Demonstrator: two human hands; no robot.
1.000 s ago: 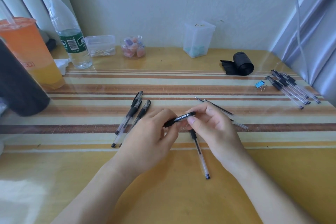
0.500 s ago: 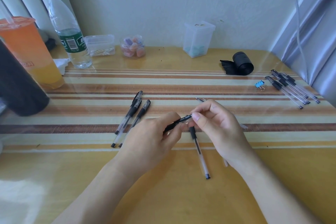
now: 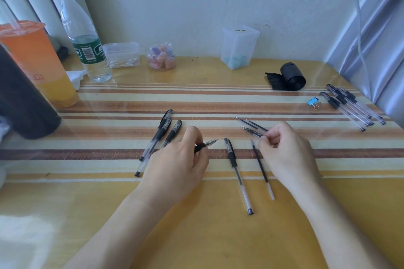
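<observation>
Our left fingers [image 3: 194, 135] are curled, and thumb and forefinger pinch the open pen [image 3: 206, 144] by its black rubber grip. Only its front shows: the dark ribbed sleeve, then a pale cone narrowing to a fine metal point that aims right and a little away from us. The barrel is hidden under the left hand [image 3: 175, 164], which rests low over the dark brown stripe of the table [image 3: 196, 225].

Our right fingers [image 3: 267, 141] are bent in too, closed on the near ends of the refills [image 3: 251, 130], thin dark tubes with needle tips fanning out to the upper left on the cream and tan stripes. How many the right hand [image 3: 290, 155] actually grips, we cannot tell.

Between the two hands lie a capped pen [image 3: 235, 166], black cap away from us and clear barrel towards us, and just right of it a single refill [image 3: 261, 166], dark along most of its length and clear at the near end. They lie close but apart.

Left of the left hand three capped pens [image 3: 162, 131] lie side by side, aslant. Far right is another bundle of pens [image 3: 349, 105], with a blue binder clip [image 3: 312, 102] near it and a black roll [image 3: 291, 76] beyond. Along the wall stand a water bottle [image 3: 87, 50], an orange drink [image 3: 39, 61], a clear box [image 3: 122, 54], a small jar [image 3: 161, 57] and a tall clear tub [image 3: 239, 47].
</observation>
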